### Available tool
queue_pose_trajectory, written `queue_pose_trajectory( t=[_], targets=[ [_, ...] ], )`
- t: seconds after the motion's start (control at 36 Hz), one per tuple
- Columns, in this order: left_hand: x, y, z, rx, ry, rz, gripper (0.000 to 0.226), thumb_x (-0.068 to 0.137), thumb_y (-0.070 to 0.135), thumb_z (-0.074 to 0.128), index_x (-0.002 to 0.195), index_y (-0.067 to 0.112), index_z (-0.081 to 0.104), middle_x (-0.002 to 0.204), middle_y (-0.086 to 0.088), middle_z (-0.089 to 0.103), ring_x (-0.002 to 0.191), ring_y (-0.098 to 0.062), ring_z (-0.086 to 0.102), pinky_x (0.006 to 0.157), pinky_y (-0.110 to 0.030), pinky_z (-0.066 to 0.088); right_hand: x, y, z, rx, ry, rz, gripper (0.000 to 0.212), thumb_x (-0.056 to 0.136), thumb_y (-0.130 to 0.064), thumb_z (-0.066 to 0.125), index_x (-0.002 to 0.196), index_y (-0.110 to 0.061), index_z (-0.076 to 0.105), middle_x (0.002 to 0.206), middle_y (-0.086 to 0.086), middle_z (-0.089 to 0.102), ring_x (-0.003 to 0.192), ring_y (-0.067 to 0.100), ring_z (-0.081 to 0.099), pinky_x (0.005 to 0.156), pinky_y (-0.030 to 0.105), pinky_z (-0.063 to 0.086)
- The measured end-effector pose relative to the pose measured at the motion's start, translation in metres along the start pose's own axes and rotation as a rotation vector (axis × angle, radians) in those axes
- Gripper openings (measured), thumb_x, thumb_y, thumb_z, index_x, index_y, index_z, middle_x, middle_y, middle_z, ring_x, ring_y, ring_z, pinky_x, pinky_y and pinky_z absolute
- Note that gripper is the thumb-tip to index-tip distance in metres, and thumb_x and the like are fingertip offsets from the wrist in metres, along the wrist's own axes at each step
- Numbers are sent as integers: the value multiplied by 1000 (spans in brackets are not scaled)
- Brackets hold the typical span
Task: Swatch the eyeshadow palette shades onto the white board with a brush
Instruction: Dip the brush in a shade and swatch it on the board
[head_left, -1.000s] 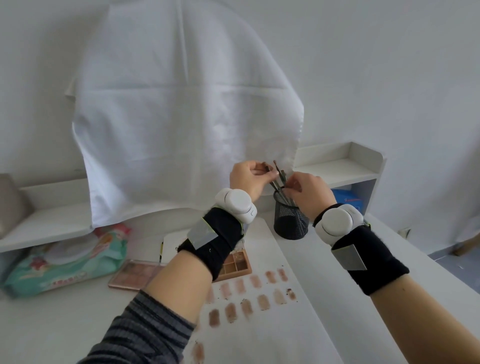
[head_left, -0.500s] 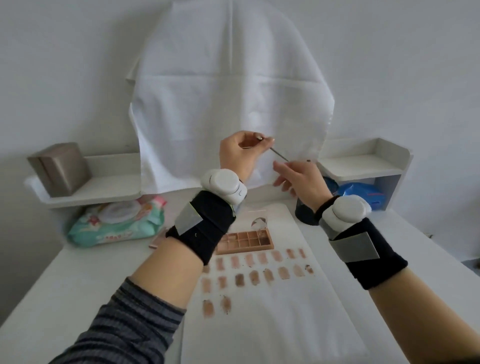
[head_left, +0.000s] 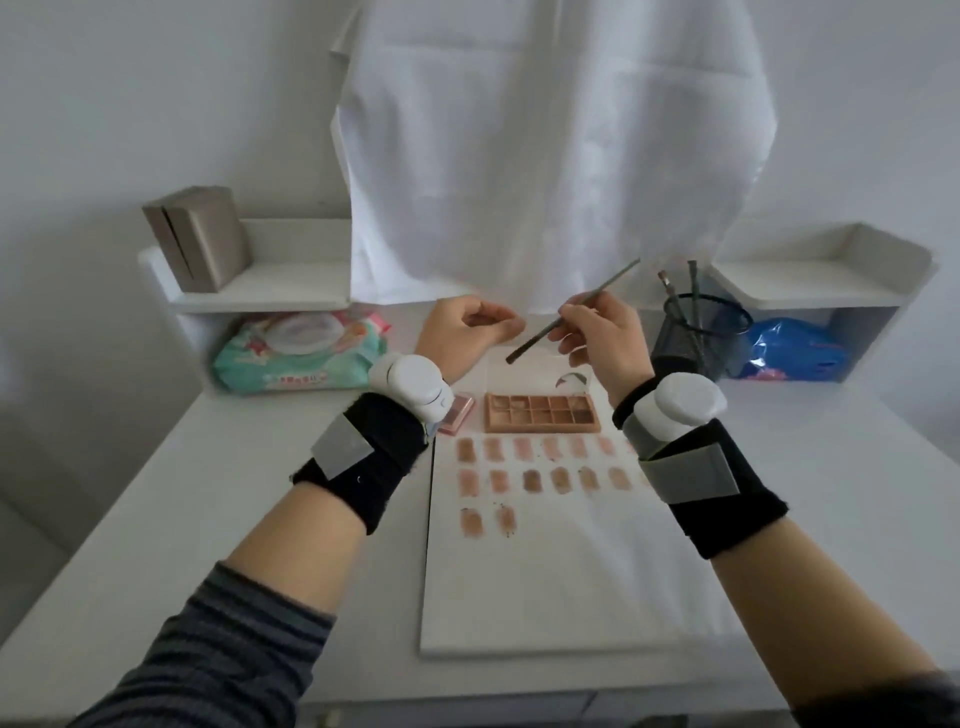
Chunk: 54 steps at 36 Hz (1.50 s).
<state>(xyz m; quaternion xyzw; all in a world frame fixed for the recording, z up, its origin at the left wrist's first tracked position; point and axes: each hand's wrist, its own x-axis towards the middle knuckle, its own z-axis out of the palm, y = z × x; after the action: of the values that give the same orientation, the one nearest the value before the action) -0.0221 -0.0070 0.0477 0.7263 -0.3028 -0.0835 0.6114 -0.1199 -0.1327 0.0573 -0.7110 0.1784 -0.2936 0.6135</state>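
Note:
My right hand (head_left: 602, 332) pinches a thin dark brush (head_left: 535, 340) that slants down to the left, its lower end hanging above the far edge of the white board (head_left: 561, 587). My left hand (head_left: 467, 327) hovers just left of the brush tip with loosely curled fingers and holds nothing. The open brown eyeshadow palette (head_left: 542, 413) lies at the top of the board. Below it run three rows of several brown and pink swatches (head_left: 530, 480).
A black mesh cup (head_left: 698, 335) with more brushes stands right of my right hand. A wet-wipes pack (head_left: 298, 353) lies at the back left, a pink palette lid (head_left: 457, 413) beside my left wrist. Shelves, a brown box (head_left: 197, 239), a blue bag (head_left: 795, 351) and a draped white cloth fill the back.
The brush passed from my left hand to my right hand. Both hands came down and away from the mesh cup, and my view tilted down toward the board.

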Motion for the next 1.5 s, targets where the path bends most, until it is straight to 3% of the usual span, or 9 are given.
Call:
queue_pose_trajectory(
  t=[0.11, 0.31, 0.56, 0.72, 0.83, 1.0, 1.11, 1.33, 1.5],
  targets=[
    [1, -28, 0, 98, 30, -31, 14, 81, 7, 67, 91, 17, 67, 93, -2, 68, 91, -13, 60, 91, -29, 47, -4, 15, 1, -134, -35, 2, 13, 91, -5, 50, 80, -12, 52, 63, 4, 59, 52, 15, 51, 46, 25, 38],
    [-1, -54, 7, 339, -67, -160, 37, 86, 15, 63, 123, 11, 58, 116, -7, 64, 112, -20, 58, 95, -26, 40, -10, 25, -2, -218, -64, -9, 17, 90, -1, 50, 80, -16, 52, 67, 6, 59, 49, 7, 53, 44, 13, 38],
    [-7, -64, 12, 461, -31, -110, 15, 87, 23, 58, 96, 19, 70, 106, 2, 70, 100, -16, 64, 100, -37, 42, -17, 30, 1, -238, -35, -48, 11, 94, -14, 50, 86, -10, 57, 65, 0, 59, 49, 3, 50, 47, 14, 38],
    [-12, -68, 13, 396, 45, -29, 15, 90, 24, 54, 80, 34, 58, 92, 2, 71, 86, -20, 65, 93, -41, 45, -25, 35, 7, -286, 18, -136, 13, 95, -20, 49, 82, -19, 54, 66, -4, 59, 57, 7, 53, 58, 21, 45],
    [-16, -65, 13, 380, 71, 15, 14, 94, 25, 50, 95, 24, 63, 93, 1, 70, 80, -20, 62, 80, -35, 50, -30, 35, 5, -276, 41, -212, 18, 94, -20, 52, 78, -28, 53, 68, -6, 60, 65, 11, 57, 69, 36, 49],
    [-18, -61, 14, 367, 118, 80, 19, 95, 22, 49, 104, 14, 65, 91, 10, 64, 80, -21, 62, 80, -36, 50, -32, 31, 4, -207, 110, -266, 18, 92, -18, 56, 78, -30, 54, 69, 0, 62, 63, 13, 58, 62, 32, 51],
    [-18, -59, 16, 361, 172, 119, 18, 94, 19, 53, 102, 9, 66, 99, -4, 71, 85, -24, 65, 81, -36, 49, -33, 33, 4, -210, 79, -254, 17, 92, -17, 56, 79, -28, 55, 71, 0, 63, 62, 5, 58, 61, 29, 51],
    [-15, -65, 17, 357, 199, 118, 7, 89, 17, 59, 89, 11, 61, 99, -4, 71, 88, -22, 67, 77, -38, 53, -34, 35, 4, -261, 23, -242, 16, 92, -18, 56, 79, -26, 60, 71, -3, 64, 69, 14, 63, 71, 50, 54],
    [-14, -66, 16, 337, 208, 125, 5, 88, 16, 61, 89, 12, 63, 98, -4, 72, 83, -20, 67, 76, -38, 54, -34, 35, 6, -306, 12, -243, 10, 90, -16, 59, 82, -13, 63, 69, -9, 64, 65, 1, 61, 72, 36, 53]
  ],
)
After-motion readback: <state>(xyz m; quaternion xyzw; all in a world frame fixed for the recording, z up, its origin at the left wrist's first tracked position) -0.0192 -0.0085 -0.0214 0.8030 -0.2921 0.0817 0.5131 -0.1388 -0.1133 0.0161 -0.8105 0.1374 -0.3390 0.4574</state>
